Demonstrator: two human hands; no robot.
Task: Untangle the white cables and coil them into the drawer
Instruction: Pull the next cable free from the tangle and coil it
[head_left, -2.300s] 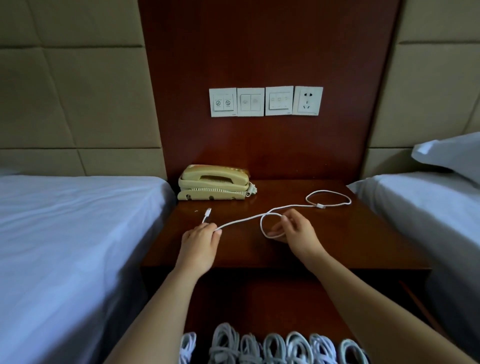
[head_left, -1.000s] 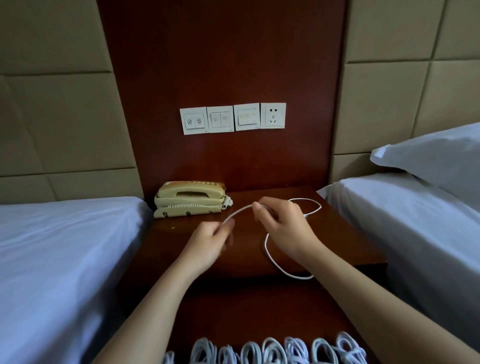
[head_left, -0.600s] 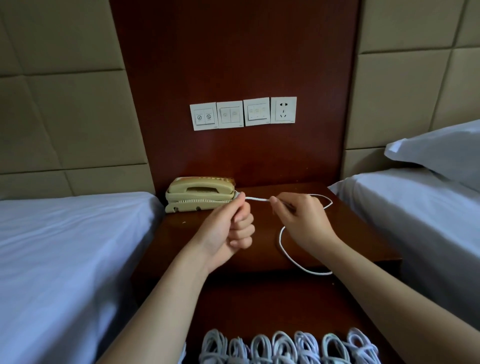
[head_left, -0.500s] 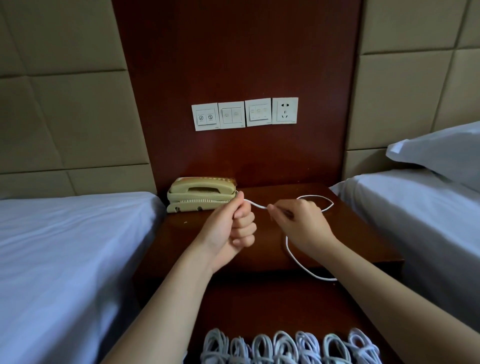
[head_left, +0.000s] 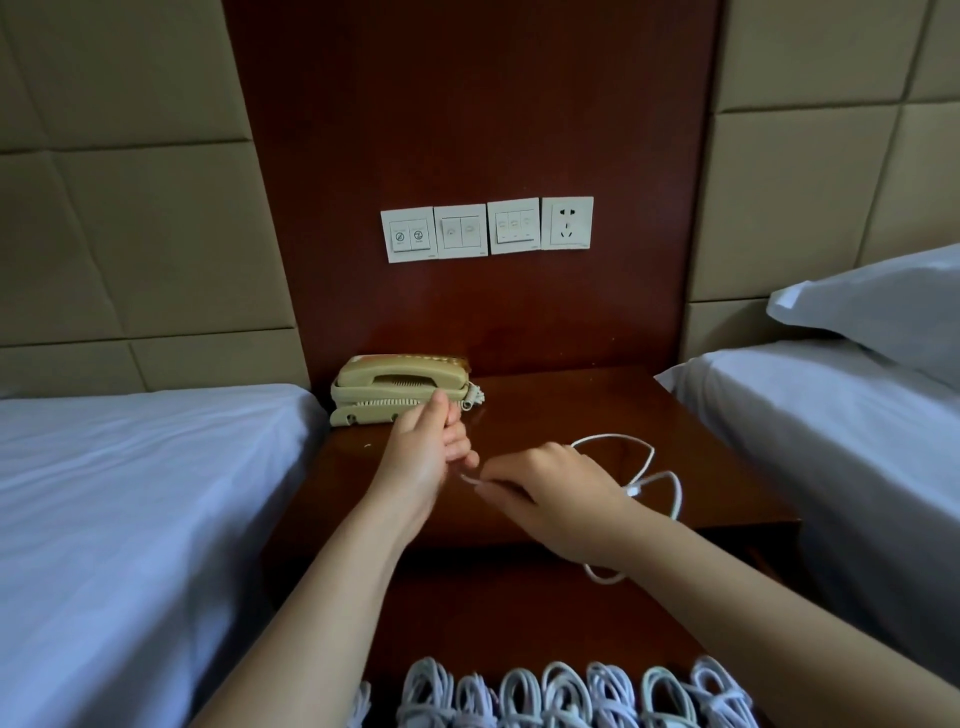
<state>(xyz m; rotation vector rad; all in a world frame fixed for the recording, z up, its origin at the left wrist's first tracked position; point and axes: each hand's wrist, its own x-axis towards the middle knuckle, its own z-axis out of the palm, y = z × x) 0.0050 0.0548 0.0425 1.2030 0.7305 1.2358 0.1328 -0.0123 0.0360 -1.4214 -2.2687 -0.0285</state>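
Two white-sheeted beds, the left bed (head_left: 130, 493) and the right bed (head_left: 831, 441) with its pillow (head_left: 883, 306), flank a dark wooden nightstand (head_left: 571, 405). A beige telephone (head_left: 384, 384) sits at its back left. Over the top, the left hand (head_left: 423, 462) is curled round one end of a white cable (head_left: 635, 487); close beside it, the right hand (head_left: 561, 499) pinches the same cable, which loops across the nightstand and droops over its front edge. Coiled cables (head_left: 561, 691) line the bottom edge.
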